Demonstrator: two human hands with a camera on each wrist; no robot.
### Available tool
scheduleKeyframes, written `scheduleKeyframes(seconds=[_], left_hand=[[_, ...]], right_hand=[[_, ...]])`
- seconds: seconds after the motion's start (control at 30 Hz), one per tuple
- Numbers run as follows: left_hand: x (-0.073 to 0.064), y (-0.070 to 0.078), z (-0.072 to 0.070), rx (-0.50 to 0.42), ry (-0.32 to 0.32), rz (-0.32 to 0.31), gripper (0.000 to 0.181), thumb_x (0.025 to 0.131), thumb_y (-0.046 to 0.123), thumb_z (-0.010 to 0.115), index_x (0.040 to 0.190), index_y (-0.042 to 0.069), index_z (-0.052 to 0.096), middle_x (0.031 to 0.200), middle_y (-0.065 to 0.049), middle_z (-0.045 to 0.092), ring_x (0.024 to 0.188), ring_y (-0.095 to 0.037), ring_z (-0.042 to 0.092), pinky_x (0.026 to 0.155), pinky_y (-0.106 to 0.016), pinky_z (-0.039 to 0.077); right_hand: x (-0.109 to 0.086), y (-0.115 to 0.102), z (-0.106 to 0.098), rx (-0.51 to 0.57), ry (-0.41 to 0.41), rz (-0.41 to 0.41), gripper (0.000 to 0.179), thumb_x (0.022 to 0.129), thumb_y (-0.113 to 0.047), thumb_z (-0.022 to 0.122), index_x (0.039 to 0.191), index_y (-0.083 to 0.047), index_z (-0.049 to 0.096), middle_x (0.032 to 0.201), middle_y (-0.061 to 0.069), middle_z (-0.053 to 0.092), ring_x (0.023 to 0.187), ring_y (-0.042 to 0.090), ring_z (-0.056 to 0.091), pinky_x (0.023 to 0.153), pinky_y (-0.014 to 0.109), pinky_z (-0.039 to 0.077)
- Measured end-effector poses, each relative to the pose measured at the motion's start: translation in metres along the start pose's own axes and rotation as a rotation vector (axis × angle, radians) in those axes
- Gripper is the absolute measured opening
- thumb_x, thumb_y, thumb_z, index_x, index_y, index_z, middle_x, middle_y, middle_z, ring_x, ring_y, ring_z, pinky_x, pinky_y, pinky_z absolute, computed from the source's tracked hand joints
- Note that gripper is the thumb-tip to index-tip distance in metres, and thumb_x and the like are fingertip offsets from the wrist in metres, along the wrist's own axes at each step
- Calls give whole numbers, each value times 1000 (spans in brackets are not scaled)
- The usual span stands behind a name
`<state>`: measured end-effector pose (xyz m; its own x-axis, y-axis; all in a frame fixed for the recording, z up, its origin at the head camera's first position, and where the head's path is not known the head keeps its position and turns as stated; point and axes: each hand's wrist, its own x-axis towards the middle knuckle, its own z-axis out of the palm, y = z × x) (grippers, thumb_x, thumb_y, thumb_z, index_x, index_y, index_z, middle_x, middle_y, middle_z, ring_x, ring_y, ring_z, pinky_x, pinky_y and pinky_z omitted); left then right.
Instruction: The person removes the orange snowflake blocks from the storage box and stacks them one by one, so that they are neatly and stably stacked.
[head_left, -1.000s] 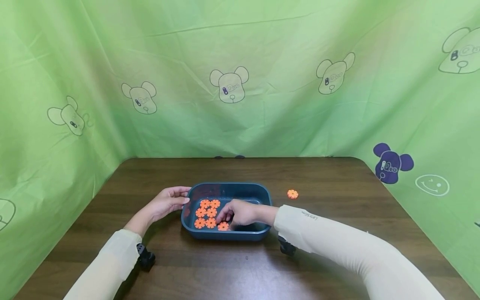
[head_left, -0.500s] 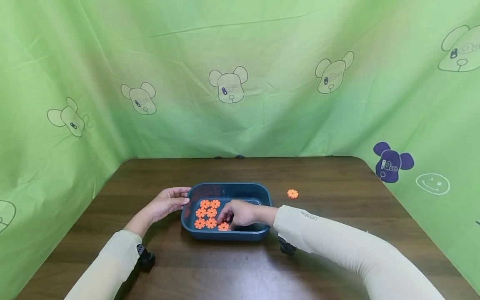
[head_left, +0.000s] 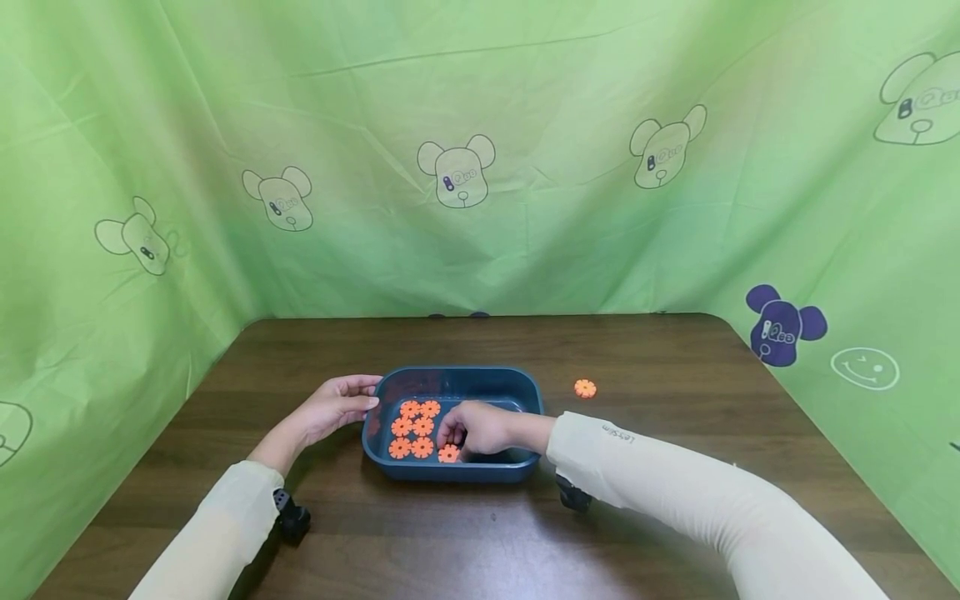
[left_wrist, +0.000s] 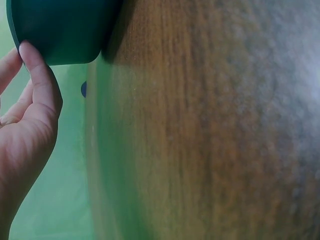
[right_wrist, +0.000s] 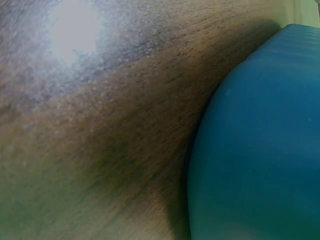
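Bin [head_left: 450, 472]: well inside table [head_left: 420, 550] edges; left end pinched by left hand [head_left: 333, 406]. Right hand [head_left: 483, 426]: inside, fingers curled, grip unclear, at near flower [head_left: 448, 453]. Six flowers [head_left: 423, 426]: leftward. Outer flower [head_left: 585, 388]: right, apart from rim.

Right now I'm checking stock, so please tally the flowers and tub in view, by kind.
Blue tub: 1
Orange flowers: 8 (7 in the tub, 1 on the table)
Total: 9 in view; the right hand could hide more.

A green curtain [head_left: 540, 258] printed with cartoon animal heads [head_left: 462, 177] hangs around the brown wooden table [head_left: 405, 550].
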<state>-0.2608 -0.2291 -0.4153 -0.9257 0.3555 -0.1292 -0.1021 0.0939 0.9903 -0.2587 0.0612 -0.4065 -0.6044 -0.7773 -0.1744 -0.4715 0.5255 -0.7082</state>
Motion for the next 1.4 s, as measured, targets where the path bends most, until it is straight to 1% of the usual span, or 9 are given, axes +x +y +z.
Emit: scheduleKeyframes(seconds=[0.3,0.43,0.63,0.73,0.83,1.0,1.2,1.3,1.4], left_hand=[[1,2,1,6,14,-14,54,95,5,59,143,-9,38,128,-21,53,99,-15,61,83,-28,52],[1,3,1,10,6,-8,53,95,5,59,142,-10,38,128,-22,53,98,-14,62,83,-28,52],[1,3,1,13,-2,-4,53,96,4,59,142,-11,37,124,-17,56,96,-12,62,82,-28,52],[1,3,1,10,2,-7,54,96,5,59,142,-11,37,123,-16,56,96,-12,62,82,-28,52],[1,2,1,12,2,-8,55,96,6,59,143,-11,36,126,-18,55,97,-11,61,83,-28,52],[0,1,1,17,6,-10,55,96,7,60,143,-11,37,129,-19,54,101,-14,61,84,-28,52],[1,0,2,13,23,-12,54,95,5,60,142,-9,39,124,-13,58,103,-17,61,84,-29,52],[0,0,1,13,17,-7,53,95,4,59,142,-9,39,125,-14,58,103,-18,61,85,-30,52],[0,0,1,13,9,-2,52,96,4,58,142,-10,39,126,-16,57,104,-18,62,85,-30,52]], right_hand=[[-1,-1,-2,6,-11,-11,29,81,12,70,96,-13,69,87,-2,61,81,14,54,74,25,48],[-2,-1,-1,8,-15,-8,29,82,12,68,96,-14,68,87,-2,61,80,14,54,73,25,47],[-4,-2,-2,26,-14,-10,29,82,14,67,97,-11,69,88,-2,61,81,15,55,74,26,48],[-5,-1,-3,35,-7,-6,28,82,13,69,98,-10,69,88,-2,61,82,15,55,75,26,49],[-6,-1,-4,40,0,8,27,81,10,71,98,-11,70,88,-1,62,81,15,56,74,26,49],[-7,1,-5,46,3,30,26,81,7,74,98,-11,70,88,-1,63,81,15,57,74,26,50],[-7,2,-7,92,21,46,22,81,5,74,98,-9,71,87,0,64,80,15,59,72,27,51],[-8,1,-9,128,28,72,20,83,3,73,99,-9,71,85,2,65,77,16,60,69,28,52],[-9,0,-11,168,37,91,20,84,2,73,101,-7,72,85,3,67,76,18,61,70,29,53]])
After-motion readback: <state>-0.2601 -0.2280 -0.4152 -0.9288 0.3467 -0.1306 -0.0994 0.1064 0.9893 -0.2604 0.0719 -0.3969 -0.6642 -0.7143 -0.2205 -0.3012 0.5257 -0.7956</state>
